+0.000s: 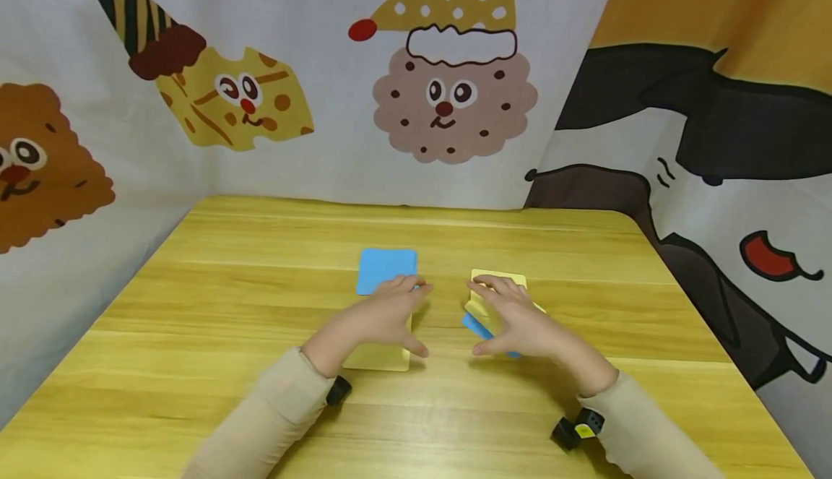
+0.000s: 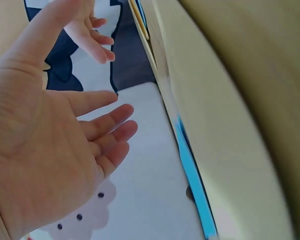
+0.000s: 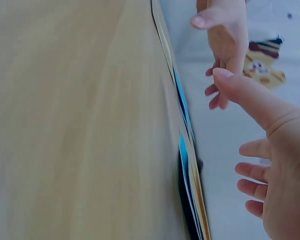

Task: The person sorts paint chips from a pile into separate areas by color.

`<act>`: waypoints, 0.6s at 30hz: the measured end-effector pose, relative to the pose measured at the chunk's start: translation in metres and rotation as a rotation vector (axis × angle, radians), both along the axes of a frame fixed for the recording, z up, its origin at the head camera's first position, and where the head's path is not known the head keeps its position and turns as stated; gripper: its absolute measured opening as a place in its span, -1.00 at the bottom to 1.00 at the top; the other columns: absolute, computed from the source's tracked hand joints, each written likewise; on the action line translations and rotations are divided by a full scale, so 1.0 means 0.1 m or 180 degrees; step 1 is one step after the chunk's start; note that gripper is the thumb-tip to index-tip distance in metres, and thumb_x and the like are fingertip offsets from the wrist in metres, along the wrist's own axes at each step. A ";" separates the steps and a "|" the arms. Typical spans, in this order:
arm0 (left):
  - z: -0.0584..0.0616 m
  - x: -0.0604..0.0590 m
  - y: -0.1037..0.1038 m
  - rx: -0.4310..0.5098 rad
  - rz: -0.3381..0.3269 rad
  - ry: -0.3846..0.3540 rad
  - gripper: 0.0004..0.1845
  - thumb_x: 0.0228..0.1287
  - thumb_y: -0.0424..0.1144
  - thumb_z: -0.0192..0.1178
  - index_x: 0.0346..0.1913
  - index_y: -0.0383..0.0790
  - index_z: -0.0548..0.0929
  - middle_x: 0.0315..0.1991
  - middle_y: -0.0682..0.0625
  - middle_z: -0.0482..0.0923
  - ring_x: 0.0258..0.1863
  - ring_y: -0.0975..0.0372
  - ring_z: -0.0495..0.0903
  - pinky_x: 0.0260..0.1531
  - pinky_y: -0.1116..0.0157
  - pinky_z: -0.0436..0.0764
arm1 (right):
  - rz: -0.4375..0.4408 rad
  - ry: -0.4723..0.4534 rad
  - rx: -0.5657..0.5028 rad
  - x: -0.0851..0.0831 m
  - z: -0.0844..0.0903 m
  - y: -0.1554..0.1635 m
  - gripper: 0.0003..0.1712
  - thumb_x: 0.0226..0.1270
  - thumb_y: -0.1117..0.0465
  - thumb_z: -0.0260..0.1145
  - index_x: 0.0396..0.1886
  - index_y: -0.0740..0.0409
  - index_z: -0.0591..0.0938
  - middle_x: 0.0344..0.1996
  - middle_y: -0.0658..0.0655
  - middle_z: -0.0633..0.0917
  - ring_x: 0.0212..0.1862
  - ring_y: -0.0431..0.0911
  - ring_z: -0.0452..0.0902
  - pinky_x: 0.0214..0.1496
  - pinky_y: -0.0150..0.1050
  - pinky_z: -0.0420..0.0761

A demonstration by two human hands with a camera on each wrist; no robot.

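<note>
Hovering open-fingered, both hands (image 1: 448,320) grip nothing, partly hiding the yellow cards (image 1: 380,356) and blue cards (image 1: 385,269).

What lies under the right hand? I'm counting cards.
Under the right hand lie a yellow card and a blue card; any others are covered.

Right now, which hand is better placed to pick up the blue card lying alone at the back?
Left. The left hand hovers open with its fingertips at the near edge of the blue card. The right hand hovers over the separate yellow and blue stack, farther away.
</note>
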State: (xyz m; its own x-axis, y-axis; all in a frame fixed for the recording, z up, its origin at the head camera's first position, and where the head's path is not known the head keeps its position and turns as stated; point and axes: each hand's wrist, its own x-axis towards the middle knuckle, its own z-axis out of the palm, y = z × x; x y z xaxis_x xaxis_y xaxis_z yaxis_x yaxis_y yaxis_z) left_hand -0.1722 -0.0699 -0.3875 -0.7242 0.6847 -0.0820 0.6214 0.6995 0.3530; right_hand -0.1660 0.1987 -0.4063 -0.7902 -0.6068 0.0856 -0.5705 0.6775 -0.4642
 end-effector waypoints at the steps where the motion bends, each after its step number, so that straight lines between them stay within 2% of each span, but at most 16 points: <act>1: 0.00 -0.02 0.05 0.0016 0.0000 -0.0005 0.16 -0.15 0.23 0.46 0.44 -0.33 0.19 0.37 -0.14 0.18 0.34 0.04 0.13 0.29 0.03 0.15 | -0.0036 0.0002 -0.0029 -0.01 0.00 0.05 0.22 -0.19 -0.11 0.62 0.45 0.21 0.23 0.38 0.24 0.22 0.36 0.14 0.03 0.26 0.27 0.04; 6: -0.01 -0.08 0.30 0.0131 0.0029 -0.0050 0.16 -0.12 0.24 0.44 0.46 -0.31 0.15 0.39 -0.15 0.15 0.35 0.03 0.12 0.29 0.02 0.14 | -0.0159 0.0030 -0.0046 -0.08 -0.01 0.28 0.22 -0.19 -0.10 0.62 0.44 0.24 0.24 0.36 0.26 0.23 0.33 0.21 0.05 0.24 0.27 0.07; 13: -0.06 -0.18 0.63 0.0231 0.0116 0.0105 0.15 -0.11 0.27 0.42 0.45 -0.32 0.17 0.38 -0.11 0.19 0.33 0.05 0.16 0.30 0.04 0.15 | -0.0281 0.0053 -0.0066 -0.22 -0.05 0.53 0.19 -0.14 -0.16 0.58 0.41 0.30 0.26 0.34 0.30 0.26 0.30 0.26 0.07 0.20 0.26 0.04; 18: -0.08 -0.26 0.80 0.0231 0.0218 0.0100 0.14 -0.09 0.27 0.41 0.45 -0.31 0.17 0.38 -0.12 0.18 0.33 0.04 0.16 0.30 0.06 0.16 | -0.0330 -0.0039 -0.0071 -0.31 -0.13 0.67 0.19 -0.14 -0.18 0.57 0.42 0.30 0.25 0.34 0.34 0.24 0.31 0.30 0.05 0.17 0.30 0.02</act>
